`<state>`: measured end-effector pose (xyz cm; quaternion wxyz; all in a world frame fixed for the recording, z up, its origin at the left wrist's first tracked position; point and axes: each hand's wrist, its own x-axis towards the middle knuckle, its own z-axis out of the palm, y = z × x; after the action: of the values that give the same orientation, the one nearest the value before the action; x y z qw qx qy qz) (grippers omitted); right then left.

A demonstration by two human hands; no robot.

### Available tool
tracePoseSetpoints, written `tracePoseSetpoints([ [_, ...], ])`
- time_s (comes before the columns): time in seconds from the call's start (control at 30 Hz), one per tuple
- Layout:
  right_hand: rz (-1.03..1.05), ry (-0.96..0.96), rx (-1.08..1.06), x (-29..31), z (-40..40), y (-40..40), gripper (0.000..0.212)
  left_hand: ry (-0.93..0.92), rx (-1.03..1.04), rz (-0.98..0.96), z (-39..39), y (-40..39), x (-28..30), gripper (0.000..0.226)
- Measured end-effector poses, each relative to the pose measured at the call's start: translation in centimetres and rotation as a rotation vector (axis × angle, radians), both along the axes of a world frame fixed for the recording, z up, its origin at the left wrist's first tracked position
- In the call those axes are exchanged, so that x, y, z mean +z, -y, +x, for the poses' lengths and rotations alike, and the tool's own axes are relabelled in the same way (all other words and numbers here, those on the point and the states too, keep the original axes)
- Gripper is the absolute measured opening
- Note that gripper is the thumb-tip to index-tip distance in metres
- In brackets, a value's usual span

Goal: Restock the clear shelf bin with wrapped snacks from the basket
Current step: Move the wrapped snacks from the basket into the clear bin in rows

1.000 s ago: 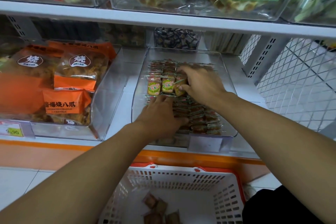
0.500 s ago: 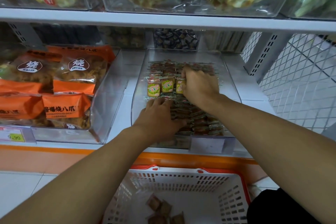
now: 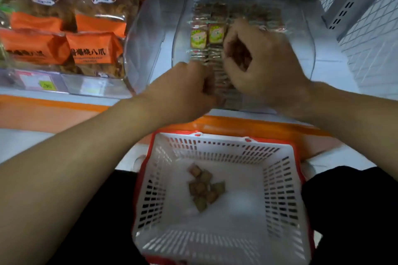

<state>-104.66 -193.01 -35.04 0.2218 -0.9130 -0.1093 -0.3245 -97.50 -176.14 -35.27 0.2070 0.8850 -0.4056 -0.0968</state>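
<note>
The clear shelf bin [image 3: 305, 34] holds rows of small wrapped snacks [image 3: 199, 37], two of them standing with green-yellow labels facing me. My right hand [image 3: 262, 60] is inside the bin, fingers curled around brown wrapped snacks next to the standing ones. My left hand [image 3: 183, 88] rests at the bin's front left, fingers curled on the snack rows; whether it grips one is hidden. Below, the white basket with a red rim [image 3: 280, 189] holds several brown wrapped snacks [image 3: 204, 187] on its floor.
A second clear bin [image 3: 142, 34] to the left holds orange snack bags [image 3: 94, 49]. An orange shelf edge strip [image 3: 247, 125] runs in front of the bins. A white wire mesh panel [image 3: 370, 34] stands at the right. Dark trousers flank the basket.
The view tilted down, showing more of the basket. My right hand pulled back toward the bin's front and curled around snacks. My left hand stayed at the front rows.
</note>
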Motion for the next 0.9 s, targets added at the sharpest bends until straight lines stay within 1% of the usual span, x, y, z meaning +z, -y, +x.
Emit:
tracePoseSetpoints([
  [0.07, -0.051, -0.024, 0.145, -2.4, -2.9, -1.4, 0.002, -0.16, -0.138, 0.215, -1.0, -2.0, -1.6, 0.026],
  [0.1, -0.117, -0.076, 0.215, -4.2, -4.2, -1.9, 0.002, -0.242, -0.193, 0.339, -1.5, -2.8, -2.8, 0.023],
  [0.13, -0.203, -0.178, 0.275, -6.3, -5.4, -2.3, 0.003, -0.303, -0.222, 0.458, -1.9, -3.5, -4.4, 0.023],
  [0.17, -0.29, -0.349, 0.315, -8.7, -6.4, -2.5, 0.004, -0.334, -0.231, 0.568, -2.2, -4.1, -6.2, 0.027],
  [0.2, -0.364, -0.571, 0.31, -11.4, -7.4, -2.6, 0.006, -0.345, -0.235, 0.66, -2.5, -4.5, -8.3, 0.035],
  [0.23, -0.412, -0.799, 0.252, -14.1, -8.2, -2.4, 0.009, -0.358, -0.234, 0.718, -2.8, -4.9, -10.4, 0.041],
  [0.3, -0.397, -1.221, 0.122, -19.6, -9.6, -1.5, 0.023, -0.462, -0.185, 0.722, -3.3, -5.6, -14.9, 0.047],
  [0.33, -0.366, -1.368, 0.102, -22.2, -10.0, -1.3, 0.03, -0.537, -0.133, 0.697, -3.5, -6.1, -17.3, 0.05],
  [0.37, -0.319, -1.453, 0.086, -24.6, -10.3, -1.2, 0.036, -0.598, -0.07, 0.677, -3.8, -6.7, -19.7, 0.055],
  [0.4, -0.256, -1.488, 0.05, -26.7, -10.3, -1.5, 0.04, -0.633, -0.009, 0.67, -4.2, -7.4, -21.9, 0.062],
  [0.5, 0.031, -1.455, -0.179, -31.6, -10.4, -3.5, 0.056, -0.665, 0.121, 0.662, -6.0, -9.0, -28.0, 0.085],
  [0.53, 0.128, -1.445, -0.254, -33.0, -10.4, -4.4, 0.061, -0.673, 0.133, 0.645, -6.6, -9.0, -29.7, 0.088],
  [0.57, 0.198, -1.443, -0.31, -34.5, -10.6, -5.3, 0.064, -0.668, 0.124, 0.616, -7.2, -8.8, -31.1, 0.087],
  [0.63, 0.225, -1.453, -0.376, -36.9, -10.9, -7.0, 0.065, -0.621, 0.098, 0.535, -8.3, -7.9, -33.6, 0.076],
  [0.67, 0.201, -1.446, -0.405, -37.8, -11.0, -7.6, 0.062, -0.588, 0.102, 0.51, -8.9, -7.6, -34.7, 0.074],
  [0.7, 0.17, -1.426, -0.435, -38.5, -11.1, -8.0, 0.055, -0.579, 0.145, 0.481, -9.4, -7.2, -35.7, 0.078],
  [0.77, 0.134, -1.393, -0.456, -39.5, -11.0, -8.3, 0.046, -0.6, 0.22, 0.471, -10.4, -6.9, -37.3, 0.102],
  [0.83, 0.183, -1.426, -0.422, -40.2, -10.6, -8.1, 0.045, -0.549, 0.114, 0.59, -11.5, -6.8, -38.5, 0.128],
  [0.87, 0.215, -1.456, -0.405, -40.4, -10.3, -7.9, 0.044, -0.503, 0.049, 0.629, -12.0, -6.8, -39.0, 0.134],
  [0.9, 0.233, -1.487, -0.393, -40.6, -10.0, -7.7, 0.041, -0.46, 0.015, 0.633, -12.5, -6.7, -39.6, 0.134],
])
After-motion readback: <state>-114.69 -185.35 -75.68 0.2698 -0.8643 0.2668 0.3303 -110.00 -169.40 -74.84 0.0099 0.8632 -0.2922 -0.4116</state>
